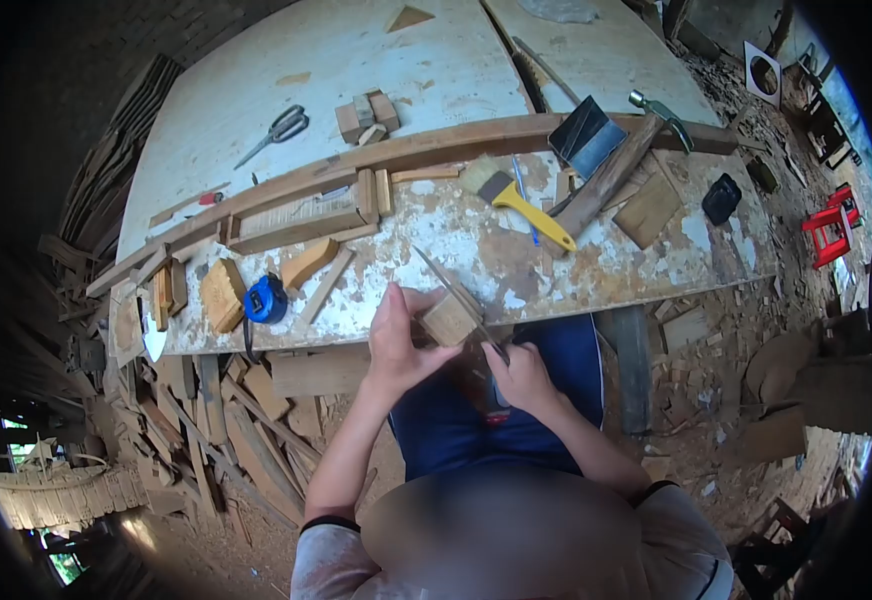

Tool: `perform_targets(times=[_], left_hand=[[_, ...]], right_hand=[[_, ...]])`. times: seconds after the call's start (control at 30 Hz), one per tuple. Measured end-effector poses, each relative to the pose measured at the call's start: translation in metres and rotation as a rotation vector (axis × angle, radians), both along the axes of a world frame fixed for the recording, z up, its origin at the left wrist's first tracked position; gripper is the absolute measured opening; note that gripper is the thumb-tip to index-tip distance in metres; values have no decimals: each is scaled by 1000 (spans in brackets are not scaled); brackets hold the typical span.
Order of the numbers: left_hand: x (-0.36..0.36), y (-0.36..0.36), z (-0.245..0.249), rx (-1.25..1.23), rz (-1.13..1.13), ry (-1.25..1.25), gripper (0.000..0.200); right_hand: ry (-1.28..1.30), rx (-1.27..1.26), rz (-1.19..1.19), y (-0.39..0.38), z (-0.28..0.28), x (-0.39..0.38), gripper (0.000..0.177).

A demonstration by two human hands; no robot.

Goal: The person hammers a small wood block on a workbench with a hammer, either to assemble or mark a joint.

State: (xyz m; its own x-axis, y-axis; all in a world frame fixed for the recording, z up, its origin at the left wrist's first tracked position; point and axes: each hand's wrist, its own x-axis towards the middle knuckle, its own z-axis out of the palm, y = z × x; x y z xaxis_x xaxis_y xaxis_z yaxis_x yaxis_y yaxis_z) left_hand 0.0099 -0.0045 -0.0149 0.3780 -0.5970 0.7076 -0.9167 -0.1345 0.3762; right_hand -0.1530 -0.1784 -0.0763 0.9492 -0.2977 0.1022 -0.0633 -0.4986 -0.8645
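While the left hand (394,340) has its grip closed around a small, light-brown wooden block (450,320), the right hand (524,378) squeezes one end of a long, thin blade (440,274) by the block's side. Both are at the patchy white-and-brown tabletop (436,220)'s near edge. Farther off I see a blue tape measure (265,299) and a yellow-handled paintbrush (536,215).
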Motion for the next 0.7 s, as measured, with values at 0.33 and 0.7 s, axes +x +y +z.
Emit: perform_targets(times=[0.33, 0.7], left_hand=[[0, -1, -2, -44, 10, 39, 148], [0, -3, 0, -83, -17, 39, 147]], right_hand=[[21, 27, 25, -13, -44, -5, 27], [-14, -38, -26, -9, -62, -9, 27]])
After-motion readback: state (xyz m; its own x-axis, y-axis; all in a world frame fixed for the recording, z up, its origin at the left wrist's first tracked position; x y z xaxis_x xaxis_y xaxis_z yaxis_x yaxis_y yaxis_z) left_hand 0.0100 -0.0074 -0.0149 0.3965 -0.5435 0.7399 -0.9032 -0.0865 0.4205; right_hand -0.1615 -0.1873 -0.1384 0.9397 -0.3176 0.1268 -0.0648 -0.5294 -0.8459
